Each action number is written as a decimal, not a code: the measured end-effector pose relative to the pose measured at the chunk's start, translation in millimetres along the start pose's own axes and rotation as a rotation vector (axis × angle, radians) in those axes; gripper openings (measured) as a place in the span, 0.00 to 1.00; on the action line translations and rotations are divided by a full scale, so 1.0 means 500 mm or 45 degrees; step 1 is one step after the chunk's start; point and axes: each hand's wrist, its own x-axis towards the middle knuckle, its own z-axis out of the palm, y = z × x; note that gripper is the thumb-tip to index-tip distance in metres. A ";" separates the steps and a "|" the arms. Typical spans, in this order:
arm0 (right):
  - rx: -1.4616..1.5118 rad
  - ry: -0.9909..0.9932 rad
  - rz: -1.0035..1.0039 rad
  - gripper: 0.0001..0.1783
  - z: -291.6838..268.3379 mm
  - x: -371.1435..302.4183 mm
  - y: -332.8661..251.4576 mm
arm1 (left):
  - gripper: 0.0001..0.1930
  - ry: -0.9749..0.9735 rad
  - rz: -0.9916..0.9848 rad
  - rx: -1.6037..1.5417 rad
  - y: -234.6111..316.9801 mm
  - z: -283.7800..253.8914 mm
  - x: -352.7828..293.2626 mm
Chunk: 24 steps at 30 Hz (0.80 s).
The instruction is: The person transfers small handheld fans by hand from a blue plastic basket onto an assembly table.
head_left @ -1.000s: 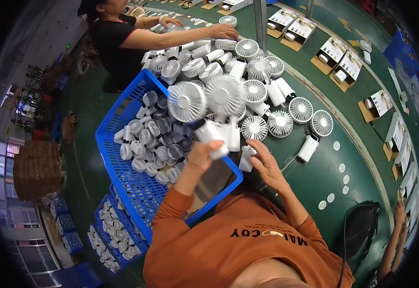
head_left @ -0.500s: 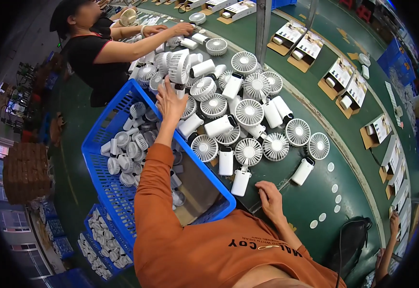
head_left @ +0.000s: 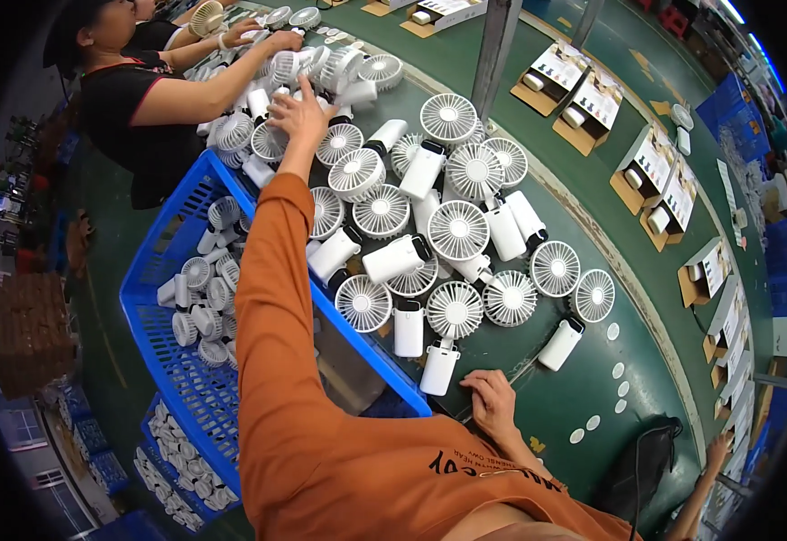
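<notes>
My left hand reaches over the far left part of a pile of white handheld fans, fingers spread, with no fan in its grasp. Just beyond its fingertips lies a slightly blurred white fan. The fans have round grilles and white handles, such as the fan in the middle of the pile. Near the front table edge rests my right hand, fingers loosely bent and nothing in them. Closest to it are a fan's white handle and another fan lying apart.
A blue plastic crate holding more fans stands left of the table, under my left arm. Across the pile, a co-worker handles fans. Open display boxes line the far side past a metal post. A black bag sits at right.
My left hand has moved farther away and let go of the fan it held, which now lies among the others. My right hand stays at the table edge. The whole view has shifted slightly.
</notes>
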 end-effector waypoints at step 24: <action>-0.034 -0.206 0.044 0.14 0.001 0.030 -0.053 | 0.10 0.157 -0.481 -0.779 -0.547 0.093 -0.478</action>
